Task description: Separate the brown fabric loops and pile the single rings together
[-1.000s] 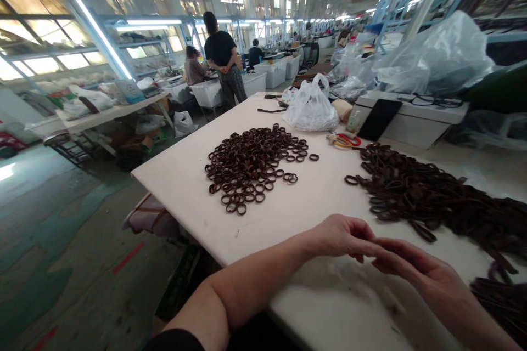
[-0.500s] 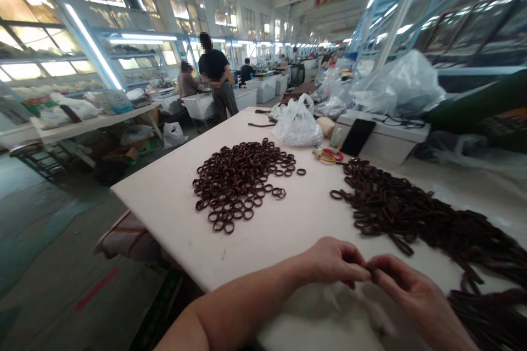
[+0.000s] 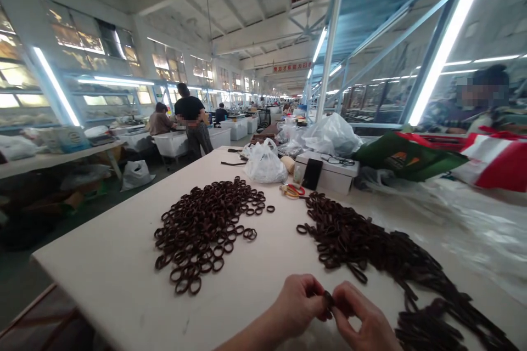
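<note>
At the front of the white table [image 3: 135,279], my left hand [image 3: 298,301] and my right hand [image 3: 358,312] meet fingertip to fingertip. Both pinch one small dark brown band [image 3: 328,297], mostly covered by the fingers. Beyond my left hand spreads a pile of round dark brown rings [image 3: 206,225]. To the right of my right hand lies a long heap of flattened dark brown loops [image 3: 370,241], with a further cluster [image 3: 428,326] close beside that hand.
Behind the heaps are scissors with red and yellow handles [image 3: 293,191], a white plastic bag [image 3: 266,162], a black phone [image 3: 312,174] and a white box [image 3: 346,171]. Green [image 3: 407,156] and red bags [image 3: 498,159] stand at right. A person [image 3: 477,98] is behind them; others work farther back.
The view has swung right and tilted up, bringing the red bag and the person at right into sight. Both hands still pinch the dark band, fingertips together.
</note>
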{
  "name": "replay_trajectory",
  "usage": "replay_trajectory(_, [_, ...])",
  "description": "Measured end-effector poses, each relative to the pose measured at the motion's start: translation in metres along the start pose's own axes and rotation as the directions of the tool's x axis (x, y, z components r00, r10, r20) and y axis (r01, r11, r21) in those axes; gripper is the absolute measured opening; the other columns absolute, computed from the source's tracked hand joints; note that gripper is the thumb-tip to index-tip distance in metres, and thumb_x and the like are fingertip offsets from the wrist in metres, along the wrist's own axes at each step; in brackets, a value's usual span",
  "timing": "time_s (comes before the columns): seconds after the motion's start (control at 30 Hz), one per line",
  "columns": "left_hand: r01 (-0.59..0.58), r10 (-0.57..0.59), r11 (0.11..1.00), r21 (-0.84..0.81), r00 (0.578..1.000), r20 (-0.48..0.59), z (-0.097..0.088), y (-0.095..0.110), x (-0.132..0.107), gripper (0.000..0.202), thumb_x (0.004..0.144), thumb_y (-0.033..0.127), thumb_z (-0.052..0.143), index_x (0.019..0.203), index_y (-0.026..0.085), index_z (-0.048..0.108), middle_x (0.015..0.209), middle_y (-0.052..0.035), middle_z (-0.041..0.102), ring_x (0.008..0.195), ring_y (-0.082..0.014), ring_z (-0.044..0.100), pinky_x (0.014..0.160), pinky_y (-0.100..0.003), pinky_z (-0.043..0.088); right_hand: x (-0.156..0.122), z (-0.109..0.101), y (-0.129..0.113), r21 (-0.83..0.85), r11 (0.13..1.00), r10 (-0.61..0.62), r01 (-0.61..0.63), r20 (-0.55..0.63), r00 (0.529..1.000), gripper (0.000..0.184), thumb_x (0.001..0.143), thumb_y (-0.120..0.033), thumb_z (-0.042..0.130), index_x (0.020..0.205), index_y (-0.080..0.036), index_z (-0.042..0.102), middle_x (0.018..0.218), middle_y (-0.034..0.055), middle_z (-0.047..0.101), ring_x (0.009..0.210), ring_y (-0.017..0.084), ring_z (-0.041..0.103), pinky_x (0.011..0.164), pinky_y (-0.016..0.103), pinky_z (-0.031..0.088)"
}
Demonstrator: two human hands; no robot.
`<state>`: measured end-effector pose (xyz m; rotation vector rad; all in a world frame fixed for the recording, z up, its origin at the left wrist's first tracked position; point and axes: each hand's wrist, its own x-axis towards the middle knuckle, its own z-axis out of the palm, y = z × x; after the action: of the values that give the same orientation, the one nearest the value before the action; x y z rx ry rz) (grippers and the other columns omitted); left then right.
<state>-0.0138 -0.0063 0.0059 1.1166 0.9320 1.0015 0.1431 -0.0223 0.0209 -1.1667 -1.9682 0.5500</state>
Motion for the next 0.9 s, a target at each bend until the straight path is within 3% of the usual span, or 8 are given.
replay_trajectory(0.2, [-0.054,0.062,0.968,0.246,0.998,-0.024,0.007,-0.004,-0.006,0.012,0.065,0.019,0.051,0.077,0.019,0.048,0.053,0.0038,0.053,0.046,-0.0166,0.057,0.041,-0.021,0.039,-0.007,0.002,0.003,-0.279,0.951,0.134,-0.135,-0.024,0.991,0.01,0.081,-0.03,0.044,0.073,-0.024,0.045,0.059,-0.0028,0.057,0.052,0.017,0.057,0.051,0.026,0.042])
replay_trajectory(0.33, [-0.092,0.151,0.842,0.531,0.986,-0.068,0.006,0.004,-0.009,0.009,0.071,0.016,0.052,0.079,0.019,0.049,0.06,0.0022,0.055,0.048,-0.0152,0.056,0.044,-0.021,0.037,-0.006,0.002,-0.007,-0.394,0.893,0.214,-0.22,-0.058,0.975,0.017,0.083,-0.029,0.038,0.088,-0.025,0.054,0.064,-0.001,0.064,0.057,0.02,0.063,0.053,0.027,0.039])
replay_trajectory(0.43, [-0.113,0.223,0.763,0.636,0.97,-0.094,0.005,0.011,-0.01,0.012,0.071,0.013,0.051,0.082,0.018,0.054,0.059,0.0019,0.056,0.049,-0.0137,0.054,0.046,-0.021,0.036,-0.004,0.0,-0.014,-0.409,0.88,0.246,-0.24,-0.038,0.968,0.023,0.086,-0.029,0.035,0.09,-0.026,0.058,0.069,-0.0002,0.066,0.062,0.021,0.065,0.056,0.028,0.038])
replay_trajectory(0.53, [-0.092,0.179,0.808,0.582,0.979,-0.093,0.004,0.014,-0.009,0.025,0.068,0.01,0.05,0.091,0.017,0.058,0.056,0.0042,0.054,0.044,-0.0119,0.053,0.041,-0.017,0.035,-0.002,-0.003,-0.012,-0.323,0.916,0.242,-0.239,-0.029,0.97,0.019,0.085,-0.031,0.037,0.083,-0.024,0.055,0.068,-0.0004,0.063,0.062,0.019,0.061,0.058,0.027,0.038])
replay_trajectory(0.67, [-0.046,0.075,0.922,0.384,0.995,-0.062,0.001,0.011,-0.005,0.021,0.065,0.014,0.048,0.084,0.015,0.057,0.054,0.0037,0.056,0.037,-0.0107,0.05,0.036,-0.016,0.037,-0.002,-0.003,0.001,-0.156,0.97,0.196,-0.188,0.04,0.98,0.014,0.083,-0.032,0.04,0.074,-0.022,0.047,0.061,-0.0031,0.052,0.056,0.014,0.051,0.055,0.023,0.037])
replay_trajectory(0.8, [0.139,-0.152,0.979,0.15,0.985,0.084,0.003,0.01,-0.001,0.021,0.06,0.019,0.054,0.08,0.016,0.049,0.05,0.0018,0.057,0.035,-0.012,0.049,0.035,-0.017,0.039,-0.001,-0.001,0.001,-0.143,0.975,0.182,-0.17,0.079,0.98,0.014,0.083,-0.03,0.04,0.075,-0.022,0.047,0.061,-0.0035,0.05,0.057,0.013,0.05,0.052,0.021,0.035])
replay_trajectory(0.9, [0.162,-0.175,0.982,0.1,0.976,0.13,-0.003,0.015,0.004,0.024,0.06,0.025,0.059,0.079,0.016,0.047,0.051,0.0,0.058,0.035,-0.0124,0.05,0.035,-0.018,0.038,0.001,-0.013,0.001,-0.23,0.964,0.153,-0.129,0.089,0.984,0.019,0.087,-0.037,0.042,0.079,-0.022,0.052,0.062,-0.0021,0.055,0.056,0.014,0.054,0.054,0.022,0.039])
